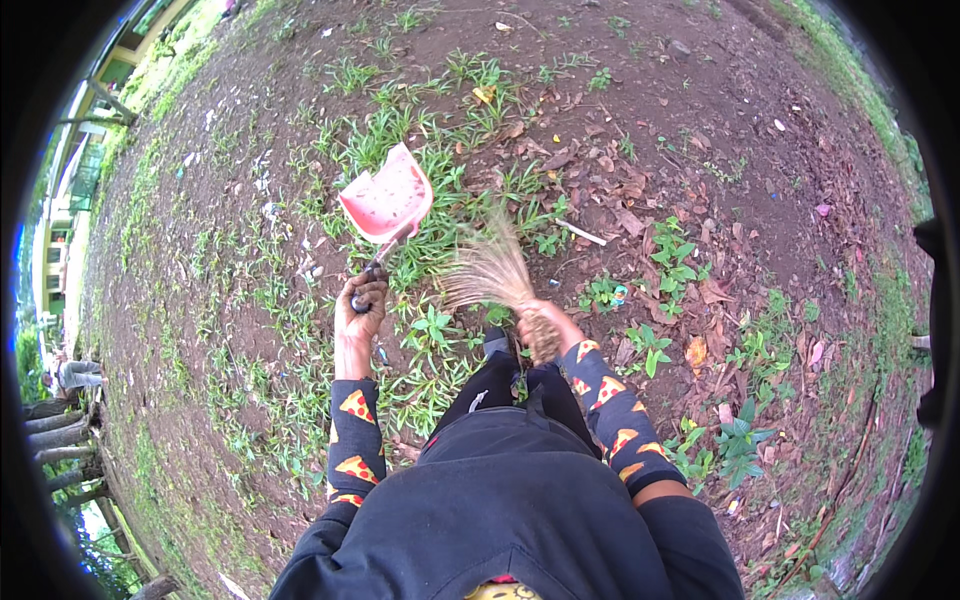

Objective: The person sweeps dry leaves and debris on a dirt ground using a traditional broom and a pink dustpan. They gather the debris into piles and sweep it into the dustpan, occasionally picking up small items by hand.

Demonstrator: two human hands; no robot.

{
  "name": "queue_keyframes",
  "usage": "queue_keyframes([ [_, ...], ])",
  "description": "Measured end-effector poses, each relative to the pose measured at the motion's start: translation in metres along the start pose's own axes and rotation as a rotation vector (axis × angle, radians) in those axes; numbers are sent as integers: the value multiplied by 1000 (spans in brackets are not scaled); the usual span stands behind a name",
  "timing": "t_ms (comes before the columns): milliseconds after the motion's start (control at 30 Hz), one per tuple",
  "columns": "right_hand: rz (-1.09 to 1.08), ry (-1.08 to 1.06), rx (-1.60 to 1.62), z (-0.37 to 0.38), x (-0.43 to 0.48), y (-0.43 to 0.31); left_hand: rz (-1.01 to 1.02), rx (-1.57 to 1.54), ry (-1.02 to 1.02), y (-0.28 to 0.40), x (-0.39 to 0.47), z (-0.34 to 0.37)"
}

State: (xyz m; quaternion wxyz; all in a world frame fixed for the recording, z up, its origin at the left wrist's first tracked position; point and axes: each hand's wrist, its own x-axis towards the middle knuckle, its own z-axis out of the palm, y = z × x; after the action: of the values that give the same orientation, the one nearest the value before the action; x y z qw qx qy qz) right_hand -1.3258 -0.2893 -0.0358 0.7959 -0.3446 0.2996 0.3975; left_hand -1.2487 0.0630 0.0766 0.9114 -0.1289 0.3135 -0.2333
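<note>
My left hand (361, 304) grips the dark handle of a pink plastic dustpan (391, 196). The pan has a broken, jagged front edge and dark specks of dirt across its inside; it is held out over a patch of grass. In my right hand (541, 324) is a short broom of thin straw-coloured bristles (491, 266), held around its woven handle (541, 341). The bristles fan out up and to the left, and their tips are blurred. A gap lies between the bristles and the dustpan.
Dry brown leaves (630, 180) litter the soil to the right, with a pale stick (581, 232) and a teal wrapper (619, 295) among them. Small leafy plants (673, 255) grow there. Far left are tree trunks (60, 435), a building (64, 217) and a person (75, 373).
</note>
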Motion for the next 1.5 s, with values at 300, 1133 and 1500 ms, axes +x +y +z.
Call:
queue_keyframes([
  [300,-560,450,-191,44,16,14,28,-8,3,59,0,8],
  [1133,-496,282,260,79,69,-41,51,-44,-35,102,11,28],
  [1500,104,-258,146,199,94,-53,163,-29,-61,97,29,64],
])
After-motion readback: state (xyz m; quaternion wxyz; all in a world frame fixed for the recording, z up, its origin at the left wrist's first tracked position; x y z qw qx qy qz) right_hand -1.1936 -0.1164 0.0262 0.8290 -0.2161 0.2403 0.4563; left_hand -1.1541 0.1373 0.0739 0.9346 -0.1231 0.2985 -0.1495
